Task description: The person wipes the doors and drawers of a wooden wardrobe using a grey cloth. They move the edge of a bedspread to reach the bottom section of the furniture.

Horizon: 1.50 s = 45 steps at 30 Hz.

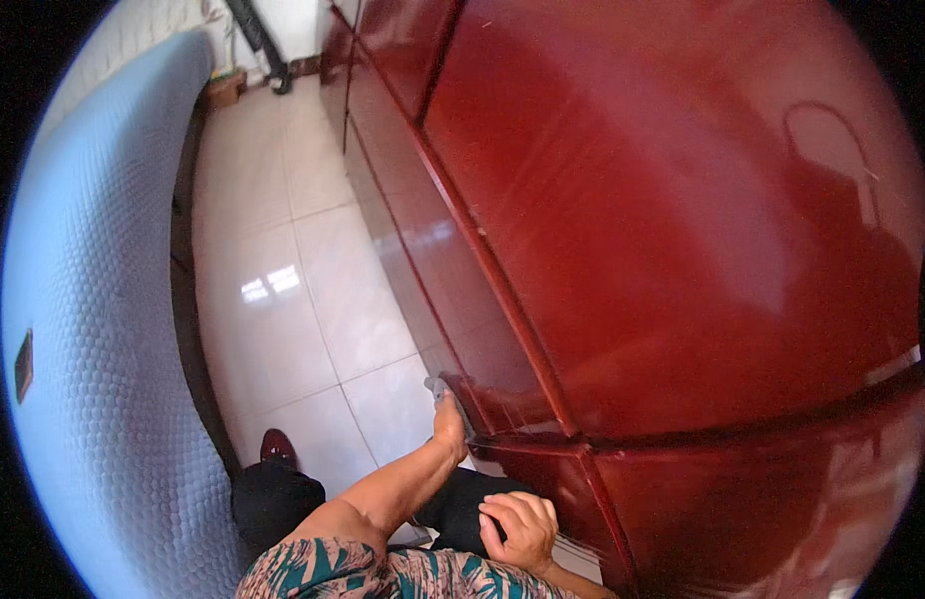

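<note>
My left hand [450, 427] is closed on a grey cloth [439, 385] and presses it against the lower drawer front [453, 290] of a glossy dark red wooden cabinet [662, 250]. The palm side and part of the cloth are hidden. My right hand [522, 527] rests by my black-trousered knee [462, 504], close to the cabinet's near corner. Its fingers are loosely bent, with the thumb apart, and nothing shows in it.
A bed with a light blue quilted cover [103, 329] runs along the left. White floor tiles [273, 240] lie between bed and cabinet. At the far end are a black pole-like leg [268, 55] and a small brown box [225, 90]. My dark red shoe [278, 446] stands on the tiles.
</note>
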Tool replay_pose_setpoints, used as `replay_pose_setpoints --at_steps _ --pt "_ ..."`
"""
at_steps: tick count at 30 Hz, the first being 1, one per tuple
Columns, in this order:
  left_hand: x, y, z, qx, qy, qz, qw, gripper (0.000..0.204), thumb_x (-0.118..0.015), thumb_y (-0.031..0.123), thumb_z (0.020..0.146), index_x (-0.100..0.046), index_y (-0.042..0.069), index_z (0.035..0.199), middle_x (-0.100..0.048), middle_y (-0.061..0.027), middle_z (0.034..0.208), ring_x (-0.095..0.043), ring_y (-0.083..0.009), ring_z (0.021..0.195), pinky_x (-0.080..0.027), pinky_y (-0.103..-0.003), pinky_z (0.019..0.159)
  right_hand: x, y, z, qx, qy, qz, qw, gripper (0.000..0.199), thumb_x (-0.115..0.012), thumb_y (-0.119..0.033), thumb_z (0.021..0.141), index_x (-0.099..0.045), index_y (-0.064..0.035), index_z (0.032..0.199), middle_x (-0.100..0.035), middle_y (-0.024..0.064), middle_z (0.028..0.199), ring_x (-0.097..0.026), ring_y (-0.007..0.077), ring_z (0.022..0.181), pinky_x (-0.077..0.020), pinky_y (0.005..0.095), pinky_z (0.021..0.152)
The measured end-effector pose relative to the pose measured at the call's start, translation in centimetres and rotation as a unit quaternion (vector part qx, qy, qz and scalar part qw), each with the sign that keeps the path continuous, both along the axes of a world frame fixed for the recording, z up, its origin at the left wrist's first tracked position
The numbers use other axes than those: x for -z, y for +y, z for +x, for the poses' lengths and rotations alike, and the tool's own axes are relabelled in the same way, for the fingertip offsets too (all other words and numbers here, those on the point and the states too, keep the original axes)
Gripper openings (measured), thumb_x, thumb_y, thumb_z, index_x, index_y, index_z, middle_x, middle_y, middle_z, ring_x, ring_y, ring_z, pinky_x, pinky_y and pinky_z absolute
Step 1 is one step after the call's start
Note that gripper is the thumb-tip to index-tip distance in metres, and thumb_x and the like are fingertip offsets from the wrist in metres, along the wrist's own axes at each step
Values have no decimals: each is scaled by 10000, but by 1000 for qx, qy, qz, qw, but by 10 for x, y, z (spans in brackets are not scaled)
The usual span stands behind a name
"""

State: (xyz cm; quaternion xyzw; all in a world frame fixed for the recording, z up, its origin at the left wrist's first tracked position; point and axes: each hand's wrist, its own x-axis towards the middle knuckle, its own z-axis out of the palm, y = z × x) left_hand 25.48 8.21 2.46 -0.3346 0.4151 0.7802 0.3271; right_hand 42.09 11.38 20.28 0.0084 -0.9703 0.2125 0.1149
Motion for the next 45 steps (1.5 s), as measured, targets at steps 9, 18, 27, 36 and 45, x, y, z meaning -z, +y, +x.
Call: replay_pose_setpoints --at_steps 9,18,27,36,45 --pt "-156 -51 10 24 163 130 978 520 -433 403 957 -408 30 1319 -492 -109 1293 -474 -249 1170 -342 -366 1016 -19 -5 3 -2 59 -26 998 122 -666 -162 765 -657 -106 874 -640 17 944 -585 219 909 -423 354 745" --pt "-239 -135 54 263 185 227 919 516 -460 399 939 -448 35 1305 -531 -117 1273 -518 -258 1158 -403 -394 981 -24 -11 1 -8 -37 -758 651 613 -660 -287 847 -380 -23 1325 -504 100 1258 -481 209 1157 -370 382 986" --pt "-200 -164 46 208 300 154 918 451 -492 380 921 -505 31 1206 -596 -112 1100 -589 -245 993 -477 -392 879 -80 -26 -20 22 21 -715 699 315 -525 -223 943 -553 -8 1171 -603 43 1119 -550 138 1017 -419 310 920" --pt "-182 -206 38 127 299 94 941 424 -518 346 908 -502 39 1200 -592 -91 1082 -574 -211 988 -464 -352 872 -302 0 -64 139 536 371 746 374 -459 -45 840 -585 -55 1191 -553 122 1270 -498 268 1207 -332 375 1008" --pt "-171 -220 38 109 269 74 954 331 -490 272 925 -508 56 1175 -612 -79 1052 -588 -181 955 -459 -329 845 -143 8 -97 -16 152 447 881 458 -416 -89 845 -445 53 1280 -393 173 1404 -363 244 1319 -317 360 1052"
